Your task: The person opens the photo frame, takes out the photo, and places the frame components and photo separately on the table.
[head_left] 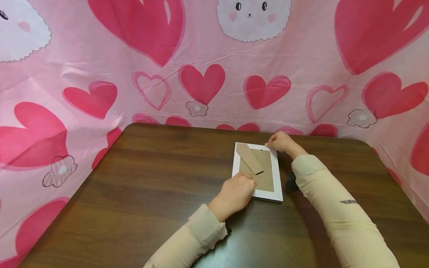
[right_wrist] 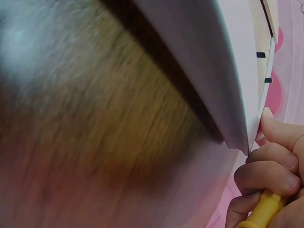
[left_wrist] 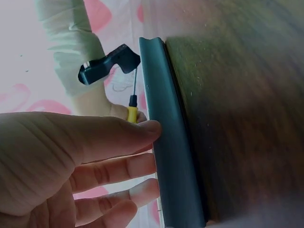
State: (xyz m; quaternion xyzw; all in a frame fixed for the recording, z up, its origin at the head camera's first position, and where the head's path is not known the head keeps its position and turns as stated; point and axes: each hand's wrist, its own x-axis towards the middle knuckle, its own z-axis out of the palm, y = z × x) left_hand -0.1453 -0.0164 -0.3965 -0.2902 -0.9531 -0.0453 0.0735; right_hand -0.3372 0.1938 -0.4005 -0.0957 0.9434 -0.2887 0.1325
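A white picture frame point(head_left: 276, 175) lies back side up on the table, its brown backing board point(head_left: 266, 180) and slanting easel leg point(head_left: 249, 160) showing. At the near left edge of the frame, my left hand point(head_left: 236, 191) grips the rim, thumb along the outer side point(left_wrist: 166, 133) in the left wrist view. My right hand point(head_left: 282, 142) is at the far right corner, thumb and forefinger pinching it. Its lower fingers curl round the yellow handle of a screwdriver point(right_wrist: 266, 209), whose thin shaft shows in the left wrist view. Small black tabs point(right_wrist: 261, 54) stick out along the backing.
The brown wooden table point(head_left: 151, 186) has rounded far corners. A pink heart-print cloth point(head_left: 201, 48) hangs close behind its far edge and along the sides. A dark wrist camera point(left_wrist: 111, 64) sits at the right sleeve.
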